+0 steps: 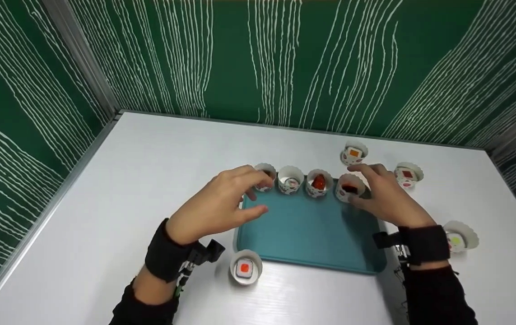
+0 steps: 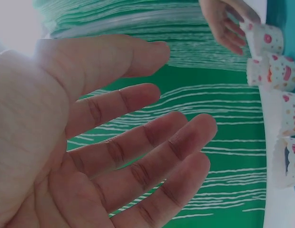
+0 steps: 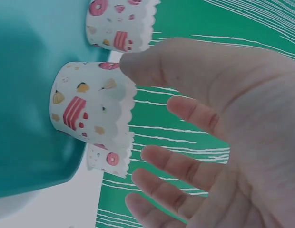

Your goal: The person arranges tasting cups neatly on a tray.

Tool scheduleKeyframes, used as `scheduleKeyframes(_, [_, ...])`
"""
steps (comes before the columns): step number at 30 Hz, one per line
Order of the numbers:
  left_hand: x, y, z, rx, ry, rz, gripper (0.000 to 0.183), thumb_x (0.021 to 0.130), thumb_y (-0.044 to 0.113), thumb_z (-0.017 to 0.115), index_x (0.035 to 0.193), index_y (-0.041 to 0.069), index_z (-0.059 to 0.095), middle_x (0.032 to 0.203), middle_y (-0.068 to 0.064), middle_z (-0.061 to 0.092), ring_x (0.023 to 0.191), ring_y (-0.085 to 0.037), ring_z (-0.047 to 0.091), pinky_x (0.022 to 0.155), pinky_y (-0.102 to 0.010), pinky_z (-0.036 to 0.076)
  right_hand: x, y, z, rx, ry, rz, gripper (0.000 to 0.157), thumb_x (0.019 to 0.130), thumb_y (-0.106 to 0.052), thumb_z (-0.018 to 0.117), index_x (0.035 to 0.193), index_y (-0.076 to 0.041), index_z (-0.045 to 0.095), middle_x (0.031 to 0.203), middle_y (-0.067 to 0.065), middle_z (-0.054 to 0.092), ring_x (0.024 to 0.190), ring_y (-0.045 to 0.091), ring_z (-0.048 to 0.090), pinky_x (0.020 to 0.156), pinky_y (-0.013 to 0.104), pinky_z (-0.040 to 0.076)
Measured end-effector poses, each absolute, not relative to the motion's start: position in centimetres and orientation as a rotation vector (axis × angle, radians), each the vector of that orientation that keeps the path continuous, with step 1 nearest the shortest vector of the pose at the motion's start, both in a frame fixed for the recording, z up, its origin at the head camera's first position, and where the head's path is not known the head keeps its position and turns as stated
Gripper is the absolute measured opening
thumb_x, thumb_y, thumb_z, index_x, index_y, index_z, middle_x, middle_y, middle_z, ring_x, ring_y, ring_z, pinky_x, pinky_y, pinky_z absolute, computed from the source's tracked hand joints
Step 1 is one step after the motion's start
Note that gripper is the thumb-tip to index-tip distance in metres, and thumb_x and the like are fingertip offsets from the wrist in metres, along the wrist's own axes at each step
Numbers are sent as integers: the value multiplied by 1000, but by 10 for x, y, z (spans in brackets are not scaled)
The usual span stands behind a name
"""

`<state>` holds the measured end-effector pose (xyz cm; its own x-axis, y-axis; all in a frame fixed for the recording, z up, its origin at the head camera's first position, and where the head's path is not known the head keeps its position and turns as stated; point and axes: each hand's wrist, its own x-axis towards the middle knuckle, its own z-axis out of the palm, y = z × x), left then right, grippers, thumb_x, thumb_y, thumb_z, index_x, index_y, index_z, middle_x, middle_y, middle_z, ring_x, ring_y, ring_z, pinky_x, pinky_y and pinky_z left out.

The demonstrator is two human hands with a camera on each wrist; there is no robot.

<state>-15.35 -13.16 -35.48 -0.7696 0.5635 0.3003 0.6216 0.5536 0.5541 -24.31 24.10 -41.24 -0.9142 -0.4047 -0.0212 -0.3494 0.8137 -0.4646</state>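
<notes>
Cup of white, printed, paper-like material with a scalloped rim (image 1: 342, 194): stands at the right end of a row of 4 along the far side of a teal, rectangular tray (image 1: 303, 230), on a white, smooth bench (image 1: 172, 149); judged light, thin-walled and easily crushed, with contents liable to spill if tipped; hold is best taken low on opposite sides, lightly, the rim being judged the weakest part.

Right grip (image 1: 386, 198): released, thumb and fingers parted about the cup; thumb contact cannot be confirmed; left grip (image 1: 221, 203): released, near the leftmost white printed cup (image 1: 264, 167), which it partly covers.

Views compared: the head view shows dark red contents (image 1: 350, 188) in the cup, which the right wrist view hides; the latter shows the pink and yellow wall print and the thumb tip overlapping the rim, with the 4 fingers apart from the wall; the left wrist view shows a bare left palm, where the head view gives mainly the back.
</notes>
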Motion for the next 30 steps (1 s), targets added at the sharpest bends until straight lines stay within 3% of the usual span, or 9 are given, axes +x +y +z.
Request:
scheduleKeyframes(6, [-152,-128,-355,-1044,-2730,-997,35,96,15,81,129,8,69,122,-6,73,98,-19,72,91,-35,60,-229,242,-408,-587,2904,-756,73,97,-17,78,161,-9,43,157,34,40,145,52,40,110,77,42])
scheduleKeyframes(24, [-151,-116,-363,-1110,-2828,-958,35,99,19,78,132,10,69,128,-7,71,102,-21,73,89,-34,60,-206,245,-388,-661,2981,-796,72,96,-11,80,159,-11,45,153,31,44,143,50,41,108,77,42])
scheduleKeyframes(30, [-146,-113,-372,-1132,-2867,-935,38,100,28,79,134,13,69,127,-5,71,107,-19,73,89,-34,61,-200,246,-382,-693,2996,-824,70,95,-11,81,157,-10,48,151,29,47,144,49,42,110,76,40])
